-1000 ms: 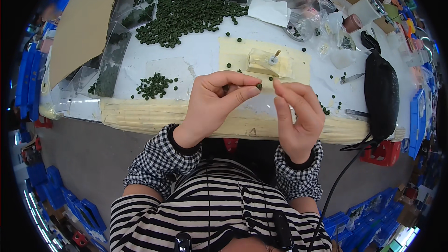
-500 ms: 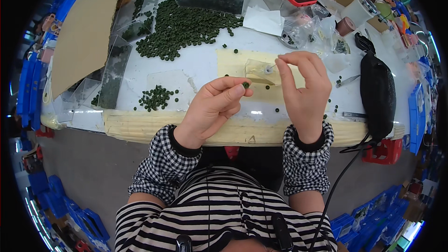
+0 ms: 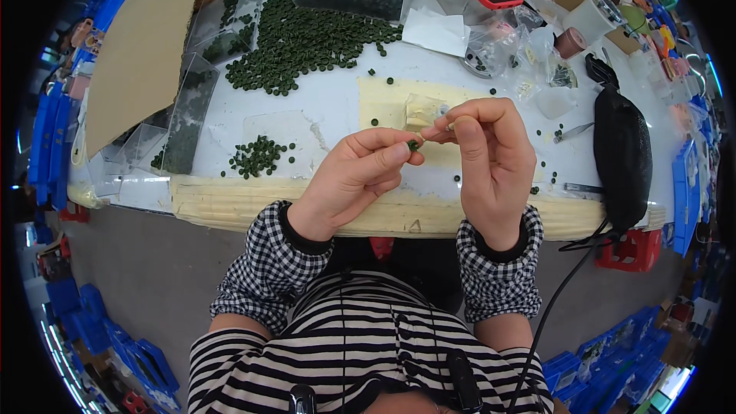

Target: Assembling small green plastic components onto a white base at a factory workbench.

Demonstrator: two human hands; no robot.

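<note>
Left hand [image 3: 354, 176] raised over the front edge of the white worktop [image 3: 330, 107], thumb and forefinger pinched on one small dark green bead [image 3: 413, 145]. Right hand [image 3: 491, 157] just beside, fingertips closed together and meeting the left ones at that bead; whether gripping anything of its own, cannot tell. Farther left, a small cluster of green beads [image 3: 257, 156]; behind, a big green heap [image 3: 303, 42]. Yellow mat [image 3: 383, 100] under both hands. Far right, a black pouch [image 3: 622, 155].
</note>
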